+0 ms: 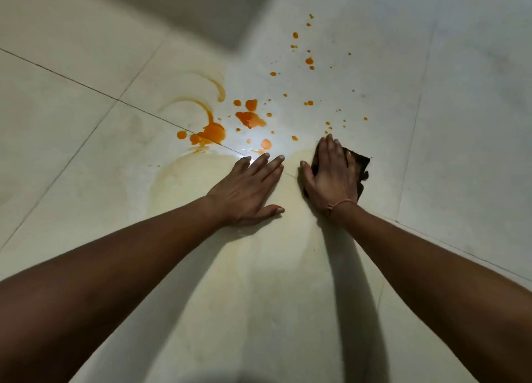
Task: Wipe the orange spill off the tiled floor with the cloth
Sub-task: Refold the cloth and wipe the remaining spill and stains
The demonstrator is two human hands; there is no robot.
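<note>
The right hand (332,171) lies flat with its fingers pressed together on top of the dark cloth (359,163), pushing it onto the tiled floor (86,152). The left hand (249,191) rests spread and flat on the floor, holding nothing. The orange spill (211,133) sits at about 10 o'clock from the cloth, with little drops up at 12. It is best to press hard and slide the cloth slowly into the big puddle, pulling it inward so it does not smear.
</note>
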